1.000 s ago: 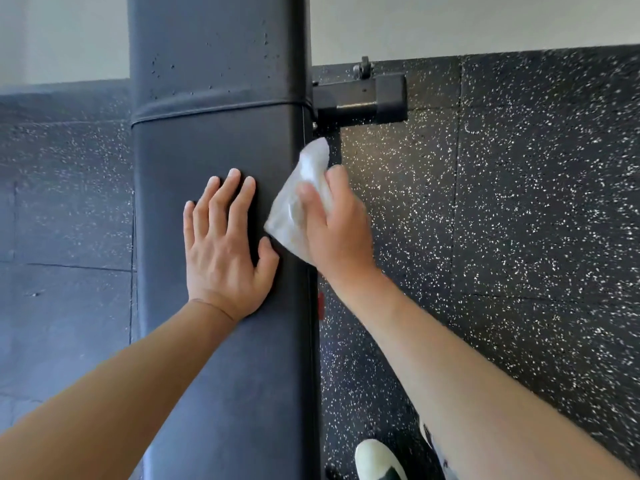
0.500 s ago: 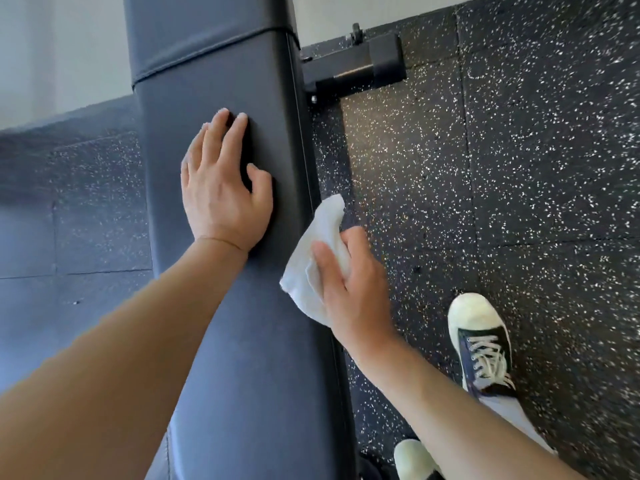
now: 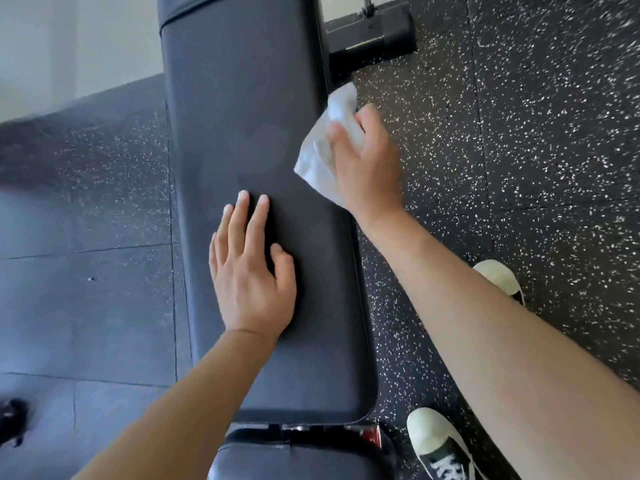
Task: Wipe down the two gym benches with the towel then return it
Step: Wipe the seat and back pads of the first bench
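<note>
The left hand (image 3: 251,282) lay flat on the black padded gym bench (image 3: 242,109), palm down, fingers straight and close together, pointing up the length of the pad, with the thumb spread out to the right. Its forearm ran back toward the lower left corner of the view. It held nothing; it only pressed on the surface.

The right hand (image 3: 367,168) reached in from the lower right, its forearm long and bare across the frame. Its fingers were curled over the towel (image 3: 320,161) and gripped it against the right edge of the bench pad, further up the pad than the left hand. The hand was slightly blurred.

The towel was white, thin and crumpled, bunched under the fingers. One corner stuck up past the fingertips, and another fold hung out to the left of the palm, onto the pad.

The pad looked dark and smooth, with a seam near its far end. Speckled black rubber floor (image 3: 519,150) lay to the right, where two pale-toed shoes (image 3: 440,445) stood near the bench.
</note>
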`<state>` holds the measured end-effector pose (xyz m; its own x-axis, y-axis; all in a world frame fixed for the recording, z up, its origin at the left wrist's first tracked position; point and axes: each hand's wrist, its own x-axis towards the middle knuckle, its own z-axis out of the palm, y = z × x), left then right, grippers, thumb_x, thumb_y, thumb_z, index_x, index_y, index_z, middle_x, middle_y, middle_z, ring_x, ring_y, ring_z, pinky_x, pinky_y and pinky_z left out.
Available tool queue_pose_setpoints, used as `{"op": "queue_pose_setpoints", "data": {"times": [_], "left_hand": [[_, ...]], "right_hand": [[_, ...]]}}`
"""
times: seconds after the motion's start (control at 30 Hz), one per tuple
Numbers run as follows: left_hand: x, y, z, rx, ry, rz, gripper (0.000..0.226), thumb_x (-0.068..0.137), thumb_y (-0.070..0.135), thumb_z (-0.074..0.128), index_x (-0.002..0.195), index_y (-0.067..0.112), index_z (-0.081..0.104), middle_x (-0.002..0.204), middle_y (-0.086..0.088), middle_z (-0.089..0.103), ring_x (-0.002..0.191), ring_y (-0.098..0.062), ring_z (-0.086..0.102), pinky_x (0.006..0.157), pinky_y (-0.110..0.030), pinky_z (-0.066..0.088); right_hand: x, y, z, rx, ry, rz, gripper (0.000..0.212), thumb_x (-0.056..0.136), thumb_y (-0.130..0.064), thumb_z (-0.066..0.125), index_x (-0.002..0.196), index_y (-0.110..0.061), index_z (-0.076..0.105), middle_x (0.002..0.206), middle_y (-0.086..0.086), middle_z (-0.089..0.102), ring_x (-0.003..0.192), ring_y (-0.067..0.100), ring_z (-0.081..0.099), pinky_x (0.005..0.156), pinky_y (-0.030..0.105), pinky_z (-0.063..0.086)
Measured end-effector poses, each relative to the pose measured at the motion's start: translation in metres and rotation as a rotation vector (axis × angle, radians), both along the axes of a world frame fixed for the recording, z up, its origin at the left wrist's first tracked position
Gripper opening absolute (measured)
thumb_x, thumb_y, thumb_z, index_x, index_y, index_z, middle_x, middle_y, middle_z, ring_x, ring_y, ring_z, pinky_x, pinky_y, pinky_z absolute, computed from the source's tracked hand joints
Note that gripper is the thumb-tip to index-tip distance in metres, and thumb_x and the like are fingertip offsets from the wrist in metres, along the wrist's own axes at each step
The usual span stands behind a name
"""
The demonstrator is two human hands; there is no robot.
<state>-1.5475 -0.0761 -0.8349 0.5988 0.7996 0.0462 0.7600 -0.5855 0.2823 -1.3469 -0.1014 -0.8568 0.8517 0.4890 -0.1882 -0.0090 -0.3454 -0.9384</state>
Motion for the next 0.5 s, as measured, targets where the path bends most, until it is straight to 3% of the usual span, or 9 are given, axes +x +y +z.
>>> {"op": "queue_pose_setpoints", "data": {"times": [0.1,0.2,0.33,0.5], "left_hand": [[-0.002,-0.001,-0.001,0.004,0.010,0.001,0.063,0.095,0.026,0.042,0.159,0.027,0.041,0.171,0.006,0.029,0.159,-0.019,0.021,0.128,-0.046,0.019],[-0.002,-0.001,-0.001,0.022,0.011,0.008,0.064,0.094,0.026,0.043,0.158,0.026,0.042,0.170,0.005,0.030,0.158,-0.021,0.022,0.127,-0.048,0.020],[0.000,-0.001,-0.003,0.050,-0.003,0.012,0.063,0.093,0.026,0.043,0.157,0.024,0.044,0.169,0.003,0.032,0.158,-0.023,0.025,0.127,-0.048,0.022],[-0.004,0.002,-0.008,0.068,-0.002,0.001,0.065,0.093,0.026,0.044,0.157,0.026,0.042,0.170,0.004,0.031,0.158,-0.022,0.024,0.127,-0.046,0.021]], "right_hand": [[-0.028,-0.025,0.002,-0.003,-0.006,-0.026,0.032,0.096,-0.039,0.061,0.093,-0.010,0.047,0.078,0.007,0.056,0.072,0.027,0.048,0.069,0.047,0.043],[-0.088,-0.095,0.004,-0.037,0.009,0.008,0.040,0.096,-0.054,0.051,0.086,-0.016,0.039,0.067,-0.003,0.047,0.063,0.021,0.041,0.060,0.042,0.035],[-0.155,-0.179,0.003,-0.112,0.096,0.079,0.041,0.096,-0.059,0.049,0.083,-0.022,0.038,0.063,-0.006,0.043,0.061,0.019,0.046,0.061,0.046,0.044],[-0.129,-0.141,0.008,-0.083,0.029,0.066,0.035,0.098,-0.045,0.055,0.082,-0.019,0.038,0.064,-0.008,0.041,0.062,0.020,0.040,0.059,0.037,0.030]]}}
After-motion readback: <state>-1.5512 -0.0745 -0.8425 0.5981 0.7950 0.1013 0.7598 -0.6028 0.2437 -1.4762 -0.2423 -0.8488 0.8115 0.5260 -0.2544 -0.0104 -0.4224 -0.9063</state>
